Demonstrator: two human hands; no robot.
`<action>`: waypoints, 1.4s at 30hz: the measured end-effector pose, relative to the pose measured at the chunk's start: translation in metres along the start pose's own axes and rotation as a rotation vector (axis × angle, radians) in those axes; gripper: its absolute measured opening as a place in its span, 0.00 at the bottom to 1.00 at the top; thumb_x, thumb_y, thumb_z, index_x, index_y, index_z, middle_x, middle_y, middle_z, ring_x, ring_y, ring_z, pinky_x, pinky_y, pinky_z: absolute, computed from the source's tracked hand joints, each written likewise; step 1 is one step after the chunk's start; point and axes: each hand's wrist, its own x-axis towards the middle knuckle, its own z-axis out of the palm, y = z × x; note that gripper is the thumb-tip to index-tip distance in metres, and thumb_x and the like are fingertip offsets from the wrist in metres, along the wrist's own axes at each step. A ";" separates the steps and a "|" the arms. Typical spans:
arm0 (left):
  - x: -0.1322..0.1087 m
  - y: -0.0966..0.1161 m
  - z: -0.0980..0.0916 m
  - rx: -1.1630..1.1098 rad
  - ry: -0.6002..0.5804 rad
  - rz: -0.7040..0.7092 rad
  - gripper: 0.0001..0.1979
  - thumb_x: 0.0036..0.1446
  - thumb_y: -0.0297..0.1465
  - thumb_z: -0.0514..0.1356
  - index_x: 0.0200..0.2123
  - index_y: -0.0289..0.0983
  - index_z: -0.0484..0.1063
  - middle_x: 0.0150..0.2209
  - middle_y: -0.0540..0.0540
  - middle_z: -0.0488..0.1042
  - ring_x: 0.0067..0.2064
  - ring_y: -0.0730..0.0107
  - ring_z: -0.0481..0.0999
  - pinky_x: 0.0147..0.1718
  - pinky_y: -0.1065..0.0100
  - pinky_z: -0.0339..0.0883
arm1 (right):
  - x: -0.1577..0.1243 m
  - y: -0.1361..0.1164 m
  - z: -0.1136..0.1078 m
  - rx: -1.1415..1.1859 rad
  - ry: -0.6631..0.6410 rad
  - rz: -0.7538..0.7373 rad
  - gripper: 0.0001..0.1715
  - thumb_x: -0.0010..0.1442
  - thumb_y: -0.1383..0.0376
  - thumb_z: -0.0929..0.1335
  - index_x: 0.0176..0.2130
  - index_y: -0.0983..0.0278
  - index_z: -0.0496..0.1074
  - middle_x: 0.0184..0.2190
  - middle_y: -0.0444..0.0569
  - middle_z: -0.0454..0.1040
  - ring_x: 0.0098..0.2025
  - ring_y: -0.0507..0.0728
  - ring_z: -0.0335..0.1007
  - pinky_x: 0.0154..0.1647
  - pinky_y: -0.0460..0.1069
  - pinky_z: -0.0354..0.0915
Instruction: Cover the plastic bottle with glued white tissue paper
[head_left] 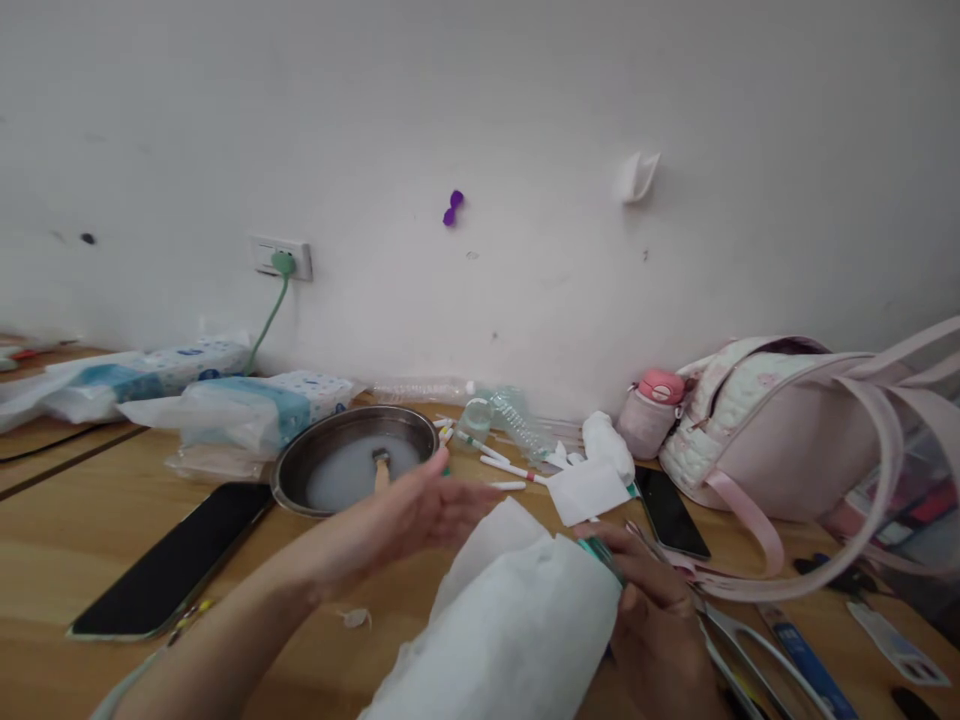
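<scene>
A bulky form wrapped in white paper fills the lower middle, with a strip of green plastic showing at its right end. My right hand is closed around that end. To the left of the wrapped form, my left hand is stretched out with its fingers extended and holds nothing that I can see. Its fingertips come near the raised edge of the paper; whether they touch it I cannot tell. Behind my left hand stands a metal bowl of cloudy whitish liquid, with a wooden-handled brush in it.
Tissue packs and a black tablet lie left. Along the wall are clear plastic bottle pieces, several pens and a white paper sheet. A phone, pink bag, scissors and blue cutter are right.
</scene>
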 end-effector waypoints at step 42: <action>0.011 -0.050 0.050 -0.422 -0.127 -0.330 0.18 0.31 0.40 0.71 0.25 0.35 0.77 0.25 0.49 0.74 0.30 0.73 0.68 0.33 0.75 0.61 | -0.001 0.008 -0.002 0.243 -0.238 0.195 0.11 0.45 0.52 0.75 0.26 0.56 0.80 0.33 0.47 0.78 0.31 0.52 0.72 0.27 0.42 0.66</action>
